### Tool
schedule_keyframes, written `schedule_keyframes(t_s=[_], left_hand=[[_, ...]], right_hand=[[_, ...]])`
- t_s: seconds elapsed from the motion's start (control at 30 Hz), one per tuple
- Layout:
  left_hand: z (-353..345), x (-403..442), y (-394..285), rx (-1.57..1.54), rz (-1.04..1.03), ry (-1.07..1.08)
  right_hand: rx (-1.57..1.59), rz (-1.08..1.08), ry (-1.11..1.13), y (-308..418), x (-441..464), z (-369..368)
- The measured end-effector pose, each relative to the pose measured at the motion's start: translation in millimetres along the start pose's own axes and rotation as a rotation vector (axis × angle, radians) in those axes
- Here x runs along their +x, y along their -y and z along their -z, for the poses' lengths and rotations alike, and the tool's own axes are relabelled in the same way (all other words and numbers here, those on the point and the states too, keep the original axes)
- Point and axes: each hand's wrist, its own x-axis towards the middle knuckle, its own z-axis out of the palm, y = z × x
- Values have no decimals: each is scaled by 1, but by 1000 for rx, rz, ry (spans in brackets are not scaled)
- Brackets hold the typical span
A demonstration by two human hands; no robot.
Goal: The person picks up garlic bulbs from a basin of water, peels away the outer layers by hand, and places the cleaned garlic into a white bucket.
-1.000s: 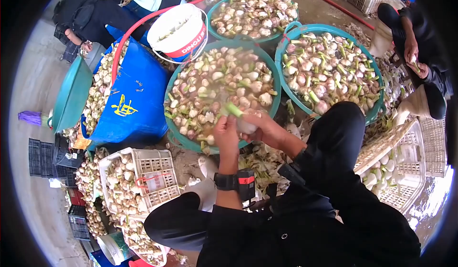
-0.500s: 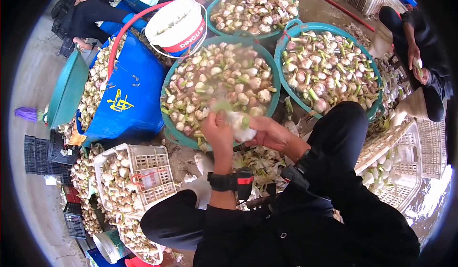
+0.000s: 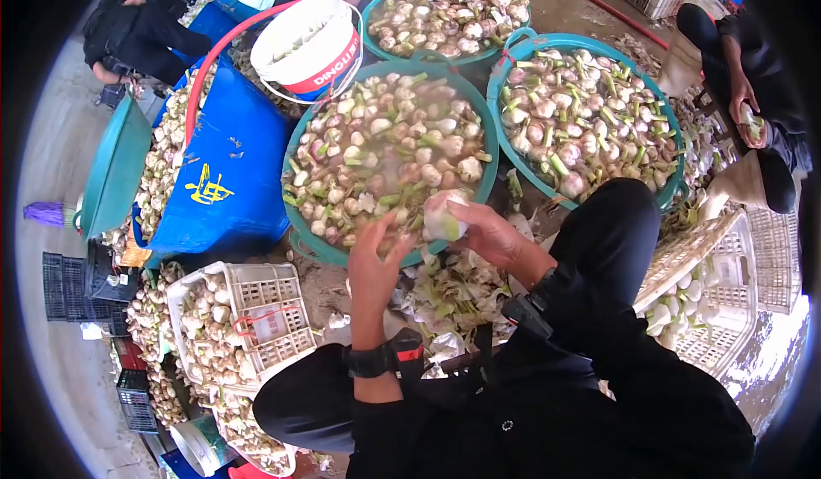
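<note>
A whitish garlic bulb (image 3: 443,216) with a bit of green on it is gripped in the fingers of my right hand (image 3: 496,241), above the near rim of the middle green tub (image 3: 301,241). My left hand (image 3: 376,261) is just left of the bulb and apart from it, fingers spread and slightly blurred, with nothing seen in them. Many garlic bulbs (image 3: 368,150) with short green stems float in the tub's cloudy water. Beneath my hands lies a heap of peeled garlic skins (image 3: 462,295).
More garlic fills the right green tub (image 3: 676,175) and the far green tub (image 3: 522,19). On the left are a white bucket (image 3: 295,73), a blue tub (image 3: 235,162) and a white crate (image 3: 278,286). At right, a person's hand (image 3: 742,103) holds garlic near a white basket (image 3: 735,282).
My left hand has come away from the bulb, moving down and left, and its fingers have spread. My right hand still holds the bulb, now turned and slightly higher.
</note>
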Motion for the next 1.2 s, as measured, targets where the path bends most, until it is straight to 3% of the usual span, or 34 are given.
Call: schedule_keyframes(t_s=[0.07, 0.1, 0.17, 0.2, 0.33, 0.4, 0.5, 0.67, 0.73, 0.77, 0.83, 0.9, 0.93, 0.97, 1.03, 1.1, 1.17, 1.2], left_hand=[[0, 14, -19, -475, 313, 36], [-2, 17, -20, -474, 318, 28], [-4, 22, -22, -297, 167, 168], [-5, 22, -23, -232, 185, 242], [-9, 18, -19, -56, 54, 257], [-5, 19, -24, 71, -108, 225], [-6, 18, -21, 148, -142, 262], [-7, 14, 5, -70, 18, 169], [-4, 17, 18, -83, 93, 98], [-3, 19, 27, -9, 168, 85], [0, 12, 48, 63, 249, 71], [4, 0, 64, 335, 348, 542], [16, 0, 49, 215, 383, 635], [22, 2, 34, 218, 380, 636], [26, 0, 6, -420, 550, 418], [21, -6, -2, -459, 572, 387], [8, -14, 0, -188, 276, 333], [10, -12, -8, -180, 304, 328]], right_hand=[[-61, 10, -16, -3, -1, -2], [-65, 14, -19, -4, -1, -4], [-70, 20, -16, -6, 2, -5], [-92, 20, -37, -8, 3, -2], [-186, 0, -28, -11, 1, 3], [-223, -7, -42, -9, 2, 3], [-277, -61, -39, -6, 3, 6], [-221, -211, 97, 1, 2, 7], [-425, -273, 341, -6, 2, 9], [-579, -282, 344, -15, 5, 15], [-572, -232, 257, -14, -3, 3], [-549, -201, 247, -15, 1, 6], [-526, -167, 236, -15, 4, 7], [-524, -163, 236, -15, 6, 6], [-491, -171, 83, -18, 8, 2], [-433, -181, 61, -15, 5, -7], [-381, -187, 35, -14, 3, -10], [-334, -159, 53, -16, 4, -9]])
